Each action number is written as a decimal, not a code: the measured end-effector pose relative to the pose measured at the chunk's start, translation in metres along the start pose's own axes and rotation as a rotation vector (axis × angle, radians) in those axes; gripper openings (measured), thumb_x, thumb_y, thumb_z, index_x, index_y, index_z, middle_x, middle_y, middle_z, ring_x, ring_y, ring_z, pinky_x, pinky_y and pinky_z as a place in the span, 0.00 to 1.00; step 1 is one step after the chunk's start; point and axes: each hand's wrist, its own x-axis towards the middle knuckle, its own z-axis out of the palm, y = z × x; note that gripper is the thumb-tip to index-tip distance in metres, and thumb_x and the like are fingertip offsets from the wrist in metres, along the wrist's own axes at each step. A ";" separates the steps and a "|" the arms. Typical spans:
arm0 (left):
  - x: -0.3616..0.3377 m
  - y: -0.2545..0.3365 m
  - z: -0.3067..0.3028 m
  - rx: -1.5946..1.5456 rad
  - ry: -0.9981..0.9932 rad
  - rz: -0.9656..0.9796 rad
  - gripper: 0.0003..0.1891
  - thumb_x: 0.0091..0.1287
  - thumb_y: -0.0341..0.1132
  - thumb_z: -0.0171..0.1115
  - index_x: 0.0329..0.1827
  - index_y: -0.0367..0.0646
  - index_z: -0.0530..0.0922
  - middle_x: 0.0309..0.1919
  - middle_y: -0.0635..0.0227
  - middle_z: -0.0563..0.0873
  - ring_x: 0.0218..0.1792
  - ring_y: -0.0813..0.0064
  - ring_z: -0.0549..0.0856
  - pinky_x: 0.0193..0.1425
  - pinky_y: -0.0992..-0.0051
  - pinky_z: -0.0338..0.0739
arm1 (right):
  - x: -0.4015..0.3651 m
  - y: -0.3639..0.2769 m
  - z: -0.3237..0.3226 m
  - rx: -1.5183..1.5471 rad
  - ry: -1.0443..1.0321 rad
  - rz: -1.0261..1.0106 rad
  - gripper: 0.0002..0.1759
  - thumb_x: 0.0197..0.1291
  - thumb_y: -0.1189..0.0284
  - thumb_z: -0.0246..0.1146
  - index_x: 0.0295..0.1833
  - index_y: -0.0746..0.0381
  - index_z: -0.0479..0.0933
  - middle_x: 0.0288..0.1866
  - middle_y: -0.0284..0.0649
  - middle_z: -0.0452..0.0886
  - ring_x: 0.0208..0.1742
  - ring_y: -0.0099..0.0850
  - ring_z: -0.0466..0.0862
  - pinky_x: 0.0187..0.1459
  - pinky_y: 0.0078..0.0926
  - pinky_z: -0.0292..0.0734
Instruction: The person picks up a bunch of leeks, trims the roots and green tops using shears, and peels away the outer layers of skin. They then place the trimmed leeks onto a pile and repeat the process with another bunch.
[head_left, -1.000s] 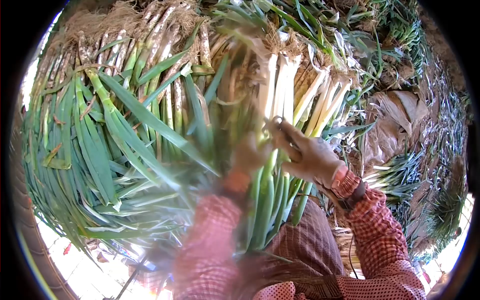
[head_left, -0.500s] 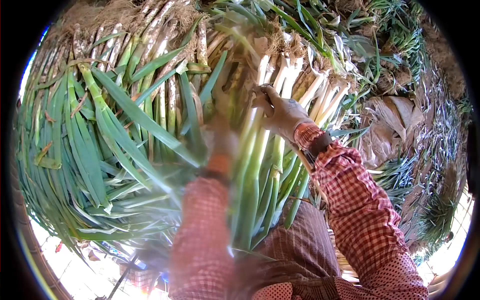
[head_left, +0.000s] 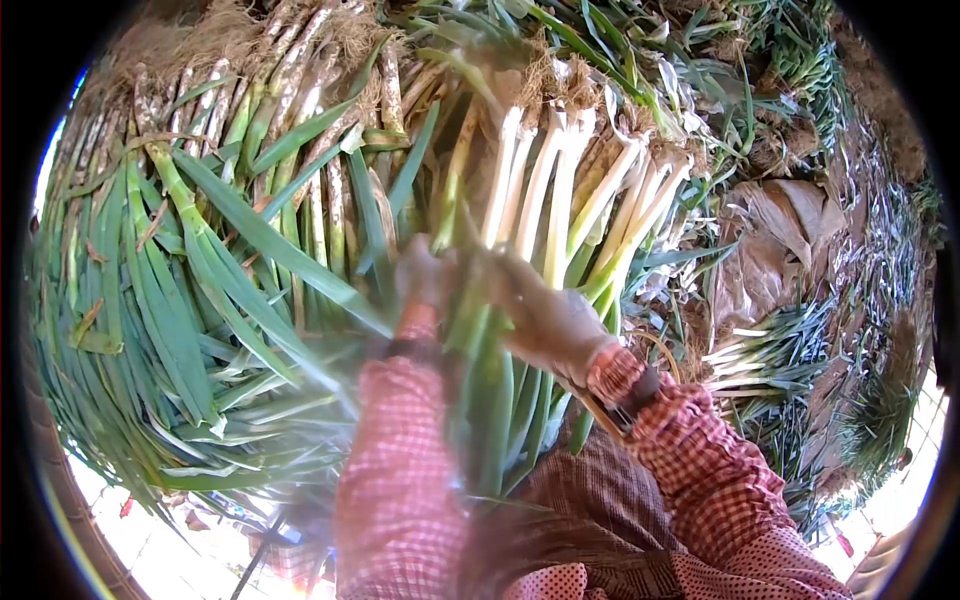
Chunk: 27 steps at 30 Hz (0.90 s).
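Near the middle, my left hand [head_left: 425, 272] is blurred beside a green stalk; its fingers are too smeared to read. Just right of it, my right hand [head_left: 545, 310] lies over the green parts of several cleaned leeks [head_left: 550, 195] with white stems and roots pointing away from me. Motion blur hides its fingertips, so its grip cannot be made out. A large heap of uncleaned leeks [head_left: 190, 280], with soil on their stems and long green leaves, fills the left side.
Brown crumpled wrapping [head_left: 765, 250] lies on the right. Below it is a small bunch of thin white-stemmed greens [head_left: 760, 360]. More roots and leaves pile up at the top right. My lap in brown checked cloth [head_left: 610, 480] is at the bottom.
My right hand has moved down and left, from the white stems to the green parts. My left hand is slightly lower, and more of the white stems shows.
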 end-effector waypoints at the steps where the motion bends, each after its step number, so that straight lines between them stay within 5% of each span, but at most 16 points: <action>1: -0.001 -0.003 -0.002 -0.039 0.009 -0.035 0.25 0.60 0.48 0.65 0.55 0.39 0.84 0.48 0.45 0.90 0.53 0.45 0.88 0.59 0.56 0.81 | 0.013 0.000 -0.004 0.026 0.043 0.002 0.43 0.65 0.67 0.62 0.82 0.55 0.52 0.34 0.44 0.85 0.32 0.39 0.88 0.39 0.38 0.87; 5: -0.004 -0.035 -0.017 -0.241 0.031 0.017 0.25 0.57 0.47 0.72 0.53 0.38 0.84 0.46 0.49 0.91 0.49 0.52 0.90 0.57 0.59 0.81 | 0.048 -0.020 -0.029 0.005 0.220 -0.067 0.39 0.68 0.72 0.61 0.82 0.56 0.55 0.36 0.47 0.86 0.35 0.41 0.89 0.40 0.39 0.89; 8: -0.004 -0.060 -0.008 -0.605 0.036 0.007 0.19 0.61 0.40 0.76 0.49 0.38 0.83 0.40 0.64 0.89 0.40 0.69 0.85 0.49 0.67 0.81 | 0.020 -0.014 -0.014 -0.038 0.064 -0.056 0.38 0.70 0.70 0.61 0.82 0.56 0.55 0.38 0.47 0.86 0.33 0.39 0.88 0.36 0.37 0.88; 10: -0.002 -0.072 0.007 -0.694 0.060 0.119 0.14 0.65 0.36 0.73 0.48 0.38 0.83 0.40 0.68 0.86 0.39 0.72 0.82 0.48 0.67 0.80 | -0.016 -0.005 0.005 -0.043 -0.044 -0.067 0.39 0.71 0.68 0.60 0.83 0.56 0.53 0.42 0.46 0.87 0.31 0.34 0.88 0.33 0.33 0.88; 11: -0.007 -0.058 0.009 -0.699 0.075 -0.005 0.12 0.67 0.36 0.71 0.48 0.38 0.83 0.41 0.65 0.88 0.40 0.73 0.84 0.48 0.68 0.80 | -0.032 0.002 0.014 -0.067 -0.110 -0.039 0.41 0.69 0.67 0.61 0.84 0.56 0.52 0.43 0.46 0.87 0.31 0.35 0.88 0.33 0.33 0.88; 14: 0.003 -0.050 0.028 -0.476 0.225 -0.143 0.13 0.73 0.40 0.62 0.50 0.38 0.83 0.47 0.50 0.90 0.49 0.55 0.89 0.56 0.60 0.80 | -0.055 0.022 0.036 -0.160 -0.111 -0.092 0.45 0.65 0.66 0.64 0.84 0.57 0.51 0.41 0.47 0.87 0.32 0.38 0.89 0.35 0.35 0.88; 17: -0.003 -0.020 0.009 -0.236 0.144 -0.177 0.15 0.75 0.40 0.58 0.51 0.37 0.83 0.50 0.44 0.88 0.53 0.43 0.87 0.60 0.55 0.79 | -0.046 0.035 0.046 -0.115 0.119 -0.190 0.45 0.63 0.67 0.65 0.83 0.57 0.52 0.37 0.47 0.86 0.33 0.41 0.89 0.40 0.39 0.88; 21: 0.006 -0.021 0.004 -0.190 0.022 -0.228 0.20 0.75 0.43 0.57 0.55 0.32 0.81 0.58 0.39 0.84 0.58 0.41 0.84 0.64 0.53 0.77 | -0.035 0.020 0.035 -0.049 0.002 -0.070 0.45 0.63 0.66 0.66 0.82 0.55 0.53 0.35 0.45 0.86 0.35 0.42 0.90 0.43 0.40 0.88; 24: 0.009 -0.036 0.024 -0.103 0.180 -0.218 0.21 0.75 0.43 0.59 0.57 0.32 0.78 0.53 0.41 0.87 0.54 0.42 0.86 0.58 0.55 0.79 | -0.003 0.008 0.017 -0.038 0.083 -0.039 0.45 0.63 0.67 0.66 0.82 0.54 0.53 0.35 0.45 0.86 0.37 0.41 0.89 0.42 0.39 0.88; 27: 0.010 -0.053 0.041 -0.275 0.297 -0.162 0.14 0.69 0.31 0.58 0.55 0.36 0.78 0.47 0.51 0.87 0.48 0.53 0.86 0.55 0.60 0.80 | 0.035 -0.003 -0.004 -0.063 0.146 -0.018 0.46 0.63 0.69 0.66 0.83 0.54 0.52 0.38 0.45 0.86 0.37 0.38 0.89 0.41 0.36 0.88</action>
